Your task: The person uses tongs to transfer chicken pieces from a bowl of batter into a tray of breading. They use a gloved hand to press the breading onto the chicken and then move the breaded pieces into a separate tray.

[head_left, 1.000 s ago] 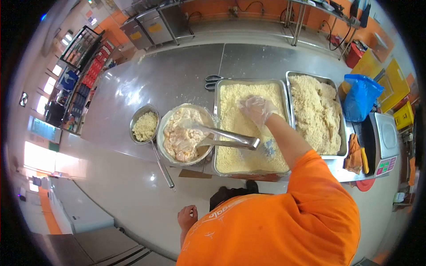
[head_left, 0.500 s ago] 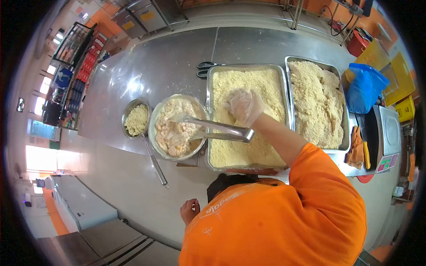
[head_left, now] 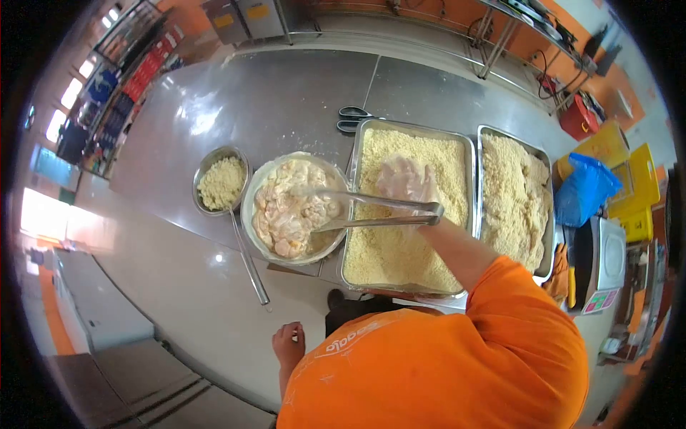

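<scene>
My right hand [head_left: 406, 180], in a clear plastic glove, lies on the pale crumbs [head_left: 400, 250] that fill a metal tray [head_left: 472, 186]. Its fingers look spread against the crumbs, their tips partly hidden. Metal tongs [head_left: 393, 202] pass over the glove near the wrist. Their jaws rest in a round tub [head_left: 250, 236] of pale, wet, batter-coated pieces [head_left: 289, 214]. My left hand [head_left: 289, 344] hangs low beside my body, away from the table, its fingers curled in with nothing visible in them.
Left of the tub is a long-handled metal strainer [head_left: 248, 261] holding crumbs. Black-handled scissors [head_left: 351, 119] lie behind the tray. On the right stand a second tray [head_left: 549, 247] of crumb-covered pieces, a blue bag [head_left: 587, 187] and a scale [head_left: 609, 254].
The view has shifted, moving the trays and tub slightly rightward in frame. My right hand stays on the crumbs but its pose has turned a little. My left hand still hangs at my side.
</scene>
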Demonstrator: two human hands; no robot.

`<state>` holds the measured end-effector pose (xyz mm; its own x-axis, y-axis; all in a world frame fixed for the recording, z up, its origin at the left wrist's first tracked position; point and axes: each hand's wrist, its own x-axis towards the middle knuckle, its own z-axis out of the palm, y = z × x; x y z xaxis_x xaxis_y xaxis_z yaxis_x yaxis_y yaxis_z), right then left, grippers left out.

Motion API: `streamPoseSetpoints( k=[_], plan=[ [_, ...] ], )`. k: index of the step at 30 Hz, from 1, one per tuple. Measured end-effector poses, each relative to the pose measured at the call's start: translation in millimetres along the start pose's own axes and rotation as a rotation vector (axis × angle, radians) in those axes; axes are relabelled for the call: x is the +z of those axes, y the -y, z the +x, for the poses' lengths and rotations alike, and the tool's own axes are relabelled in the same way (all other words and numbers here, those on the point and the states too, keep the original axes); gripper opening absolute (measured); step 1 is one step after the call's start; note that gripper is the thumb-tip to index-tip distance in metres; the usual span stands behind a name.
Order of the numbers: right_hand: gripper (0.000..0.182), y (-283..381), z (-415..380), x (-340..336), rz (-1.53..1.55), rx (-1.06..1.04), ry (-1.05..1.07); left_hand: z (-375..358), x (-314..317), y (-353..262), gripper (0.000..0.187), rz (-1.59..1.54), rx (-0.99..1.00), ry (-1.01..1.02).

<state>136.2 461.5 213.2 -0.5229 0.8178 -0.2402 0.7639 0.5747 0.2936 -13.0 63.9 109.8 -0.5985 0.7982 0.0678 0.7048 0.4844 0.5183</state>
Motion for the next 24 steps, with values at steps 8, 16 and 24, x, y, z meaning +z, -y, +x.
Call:
streamPoseSetpoints(
  k=[8, 16, 24],
  plan=[
    [0.051, 16, 16, 60, -0.093, -0.098, -0.274, -10, -1, 10, 0.005, -0.004, -0.088, 0.105],
    [0.047, -40, -4, -21, 0.230, 0.054, -0.063, 7, -20, 19, 0.004, 0.008, -0.013, 0.024],
    [0.050, -34, 14, 18, 0.208, 0.170, 0.015, 7, -24, 12, 0.006, 0.051, -0.034, 0.134]
  ],
)
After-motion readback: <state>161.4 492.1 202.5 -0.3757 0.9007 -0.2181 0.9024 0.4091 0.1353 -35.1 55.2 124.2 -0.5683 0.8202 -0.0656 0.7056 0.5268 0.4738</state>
